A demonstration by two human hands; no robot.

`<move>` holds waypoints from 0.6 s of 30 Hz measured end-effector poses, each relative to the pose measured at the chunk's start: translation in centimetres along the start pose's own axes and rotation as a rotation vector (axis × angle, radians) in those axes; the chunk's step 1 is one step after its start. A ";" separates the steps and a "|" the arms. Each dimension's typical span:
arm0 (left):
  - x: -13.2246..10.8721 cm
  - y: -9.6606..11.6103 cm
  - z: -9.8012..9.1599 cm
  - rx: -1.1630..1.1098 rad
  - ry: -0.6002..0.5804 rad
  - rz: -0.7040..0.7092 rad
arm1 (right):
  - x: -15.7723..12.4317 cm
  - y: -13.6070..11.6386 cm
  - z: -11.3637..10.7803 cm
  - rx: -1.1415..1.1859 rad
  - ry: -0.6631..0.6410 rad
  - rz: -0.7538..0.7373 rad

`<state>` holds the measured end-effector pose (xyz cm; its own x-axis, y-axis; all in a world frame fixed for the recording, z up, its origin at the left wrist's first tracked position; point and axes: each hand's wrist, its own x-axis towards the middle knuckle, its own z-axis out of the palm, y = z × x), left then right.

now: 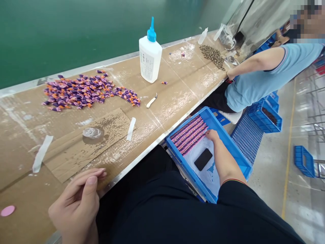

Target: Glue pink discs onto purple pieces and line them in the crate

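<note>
My left hand [78, 200] is over the front edge of the bench, its fingers curled together and the thumb against them, with nothing visible in them. Beside it lies a cardboard sheet [68, 159] with a clear, glossy blob [92, 133] on top. My right hand [212, 135] reaches down into a blue plastic tray [235, 152], fingers pinched at the end of the rows of small purple, pink and orange pieces [190, 134]. Whatever the fingertips hold is too small to make out. A black phone [203, 159] lies in the tray near my wrist.
On the bench are a heap of loose purple-orange pieces [78, 91], a white bottle with blue nozzle [150, 57], a small white-handled hooked tool [151, 101] and a pink disc [7, 210]. A co-worker in a blue shirt [276, 78] sits at right, near small metallic parts [212, 57].
</note>
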<state>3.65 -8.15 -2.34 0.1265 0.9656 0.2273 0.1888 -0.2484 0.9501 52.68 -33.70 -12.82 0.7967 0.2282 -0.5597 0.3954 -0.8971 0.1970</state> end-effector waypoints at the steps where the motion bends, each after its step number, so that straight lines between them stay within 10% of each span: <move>1: 0.0 0.0 0.0 0.003 -0.001 0.009 | -0.1 -0.1 0.1 0.006 0.006 0.007; 10: 0.6 -0.7 -0.9 0.049 -0.060 0.127 | -4.3 -2.1 -3.0 0.147 0.360 0.011; 18: 0.6 2.5 -4.1 0.076 -0.019 0.377 | -6.7 -7.8 -7.4 0.596 1.104 -0.515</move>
<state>0.18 -7.91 1.09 0.2187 0.8038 0.5533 0.1973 -0.5917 0.7816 47.58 -25.42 -4.67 0.6792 0.5136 0.5243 0.7250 -0.5806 -0.3705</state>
